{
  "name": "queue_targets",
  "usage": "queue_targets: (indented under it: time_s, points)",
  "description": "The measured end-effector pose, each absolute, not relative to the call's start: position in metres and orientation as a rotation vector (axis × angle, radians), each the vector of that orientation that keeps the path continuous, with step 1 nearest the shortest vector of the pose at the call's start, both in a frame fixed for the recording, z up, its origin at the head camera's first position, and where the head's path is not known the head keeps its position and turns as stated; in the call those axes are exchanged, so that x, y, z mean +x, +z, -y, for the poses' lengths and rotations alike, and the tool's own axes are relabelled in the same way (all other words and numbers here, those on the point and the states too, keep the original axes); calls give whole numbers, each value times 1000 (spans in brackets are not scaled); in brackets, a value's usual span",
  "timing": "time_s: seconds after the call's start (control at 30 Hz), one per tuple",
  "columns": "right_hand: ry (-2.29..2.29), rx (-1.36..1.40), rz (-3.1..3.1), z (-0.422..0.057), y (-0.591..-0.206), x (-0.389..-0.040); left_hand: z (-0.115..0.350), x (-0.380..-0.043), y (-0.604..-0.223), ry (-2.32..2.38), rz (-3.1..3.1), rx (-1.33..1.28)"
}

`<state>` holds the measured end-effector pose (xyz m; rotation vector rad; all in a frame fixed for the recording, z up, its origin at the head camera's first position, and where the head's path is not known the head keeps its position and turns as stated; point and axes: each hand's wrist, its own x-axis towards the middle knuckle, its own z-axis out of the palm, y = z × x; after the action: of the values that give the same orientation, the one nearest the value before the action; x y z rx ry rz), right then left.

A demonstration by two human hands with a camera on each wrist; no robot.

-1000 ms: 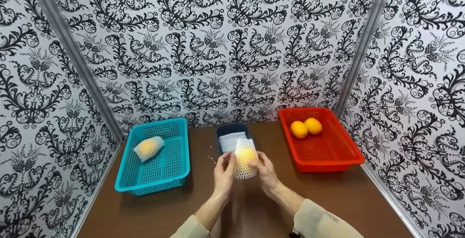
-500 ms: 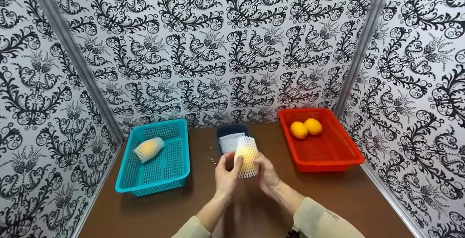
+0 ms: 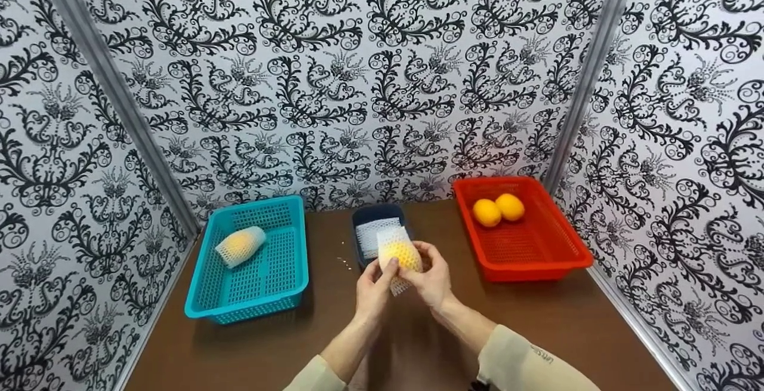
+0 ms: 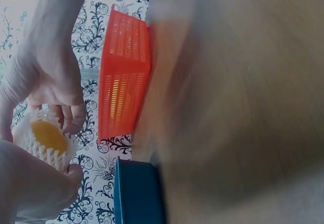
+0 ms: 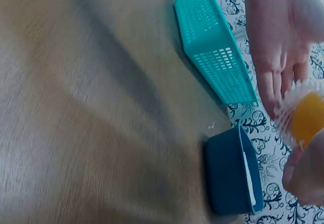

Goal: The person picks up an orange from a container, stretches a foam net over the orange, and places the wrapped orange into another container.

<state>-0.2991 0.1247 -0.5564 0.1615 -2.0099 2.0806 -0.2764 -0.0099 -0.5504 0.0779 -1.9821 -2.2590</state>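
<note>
Both hands hold an orange (image 3: pixel 401 255) in a white foam net sleeve (image 3: pixel 391 236) above the middle of the table. My left hand (image 3: pixel 374 291) grips it from the left, thumb on the near side. From the right, my right hand (image 3: pixel 434 274) grips the same orange, thumb against its front. In the left wrist view the orange (image 4: pixel 49 136) shows through the open end of the net. The right wrist view shows the orange (image 5: pixel 308 119) between the two hands. Behind them a dark blue bin (image 3: pixel 358 216) holds more flat white foam nets (image 3: pixel 371 237).
On the left stands a turquoise basket (image 3: pixel 283 259) with one net-wrapped fruit (image 3: pixel 241 246) in it. A red basket (image 3: pixel 537 254) on the right holds two bare oranges (image 3: pixel 498 210). Small white scraps (image 3: pixel 344 261) lie on the brown table (image 3: pixel 268 349). Patterned walls enclose the back and sides.
The wrapped orange has tilted, its upper end leaning left. My right fingers have shifted around it, the thumb now on its lower front. Baskets and bin keep their places.
</note>
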Motion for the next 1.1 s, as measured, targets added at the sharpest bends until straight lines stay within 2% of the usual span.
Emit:
queue_targets:
  time_s: [0.43,0.63,0.83,1.1]
  points:
    - [1567,400,2000,-109,-564,-288,19,-277,-552,-2479,1850,240]
    - [1524,487,1977,-105,-570,-282,27,-278,-553,-2572,1750,265]
    - [1526,619,2024,-98,-571,-283,55,-285,-546,-2338,1877,248]
    - [1289,777,2077,-72,-572,-292,121,-317,-520,-1759,2179,197]
